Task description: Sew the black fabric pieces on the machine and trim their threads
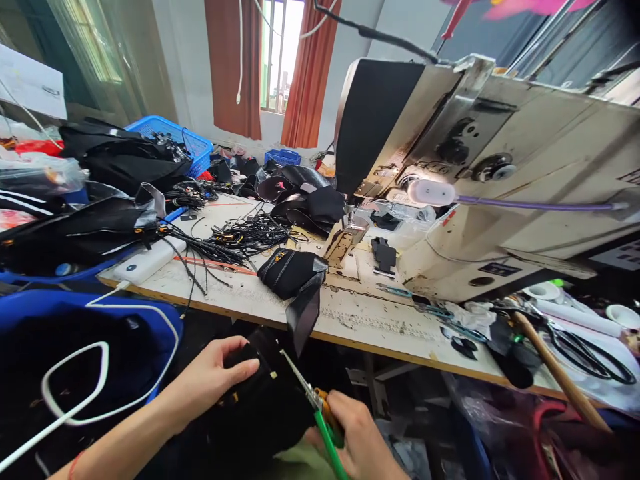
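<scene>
My left hand [215, 370] is closed on the edge of a piece of black fabric [265, 393], thumb and fingers pinching it in front of the table. A small pale tag or pull shows on the fabric. My right hand [357, 430] grips scissors [313, 397] with green and orange handles. Their tips point up and away, close to the fabric's right side. Just beyond, a black zippered pouch [290, 273] lies at the table's front edge, a dark flap hanging down from it. The fabric's lower part is lost in shadow.
A large sewing machine [500, 167] rises at the right of the table [350, 320]. Black cords [250, 233] and a white power bank [145, 260] lie left. Several snips and scissors [590, 353] lie right. A blue basket [165, 127] stands behind; a white cable [105, 387] loops at lower left.
</scene>
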Demonstrator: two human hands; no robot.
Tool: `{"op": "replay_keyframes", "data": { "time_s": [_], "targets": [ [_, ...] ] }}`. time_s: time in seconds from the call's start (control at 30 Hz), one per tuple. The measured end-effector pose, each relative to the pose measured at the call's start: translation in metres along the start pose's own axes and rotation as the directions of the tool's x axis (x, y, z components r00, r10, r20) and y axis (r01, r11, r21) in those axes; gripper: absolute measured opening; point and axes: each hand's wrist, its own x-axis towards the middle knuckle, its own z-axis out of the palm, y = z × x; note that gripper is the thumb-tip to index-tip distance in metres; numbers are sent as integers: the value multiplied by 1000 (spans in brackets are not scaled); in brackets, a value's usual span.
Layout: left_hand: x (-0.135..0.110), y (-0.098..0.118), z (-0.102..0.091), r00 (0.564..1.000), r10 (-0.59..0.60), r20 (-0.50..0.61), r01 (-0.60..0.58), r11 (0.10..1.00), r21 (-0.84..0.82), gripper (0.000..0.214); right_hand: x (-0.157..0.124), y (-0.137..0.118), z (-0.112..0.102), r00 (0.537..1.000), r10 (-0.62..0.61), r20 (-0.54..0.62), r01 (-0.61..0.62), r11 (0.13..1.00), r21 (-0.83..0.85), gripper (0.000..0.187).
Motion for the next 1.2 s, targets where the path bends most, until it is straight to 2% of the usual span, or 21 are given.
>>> {"op": "replay_keyframes", "data": {
  "time_s": [0.07,0.23,0.33,0.43,0.6,0.77,0.9,1.07,1.2],
  "targets": [
    [-1,2,-1,1000,-25,5,25,997,69,34,-10,-2,0,1000,-5,18,6,997,-75,30],
    [-1,5,2,995,-99,-17,101,977,189,27,-20,-12,1,997,78,-2,-77,968,-240,32],
    [0,6,5,995,-97,-13,97,981,170,28,-19,-15,-2,996,86,-26,-90,961,-262,28],
    [1,5,6,993,-111,-37,114,986,121,34,-20,-13,-4,998,43,-44,-53,968,-246,24],
    [1,5,6,991,-124,-46,128,987,93,34,-18,-7,-3,998,63,31,-54,969,-241,22],
    [0,5,6,993,-113,-32,115,991,70,35,-11,-9,-8,980,121,156,-88,975,-205,34],
    [2,1,5,996,-85,-11,85,994,69,39,-10,-10,-12,976,82,200,-59,991,-117,29],
    [2,2,4,997,-76,-7,77,996,48,37,-9,-11,-10,980,78,182,-81,997,7,27],
    [4,5,6,998,-66,23,64,996,56,37,-13,-6,10,984,51,170,-81,981,176,36]
  ]
}}
